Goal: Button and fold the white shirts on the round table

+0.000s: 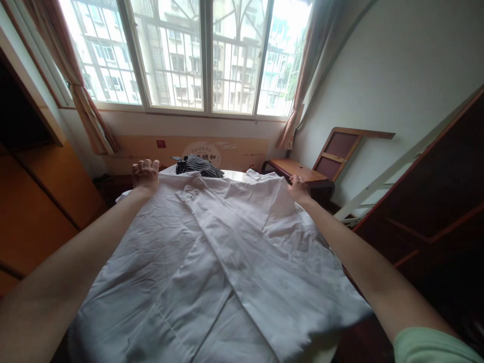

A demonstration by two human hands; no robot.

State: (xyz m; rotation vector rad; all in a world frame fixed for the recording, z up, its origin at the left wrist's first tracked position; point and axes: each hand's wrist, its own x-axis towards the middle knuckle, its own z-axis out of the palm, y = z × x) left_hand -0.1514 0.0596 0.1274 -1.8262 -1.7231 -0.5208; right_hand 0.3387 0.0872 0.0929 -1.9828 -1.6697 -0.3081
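Observation:
A large white shirt [212, 252] lies spread flat over a table, its front placket running down the middle. My left hand [144, 174] rests at the shirt's far left corner, fingers spread, touching the cloth. At the far right shoulder of the shirt, my right hand [298, 189] pinches the fabric. A dark striped garment [198, 165] lies bunched beyond the shirt's collar.
A barred window [189, 55] with curtains fills the far wall. A wooden cabinet [41, 201] stands at left. A small wooden bench [297, 173] and a leaning frame [340, 151] sit at the back right, with dark wooden furniture [434, 201] at right.

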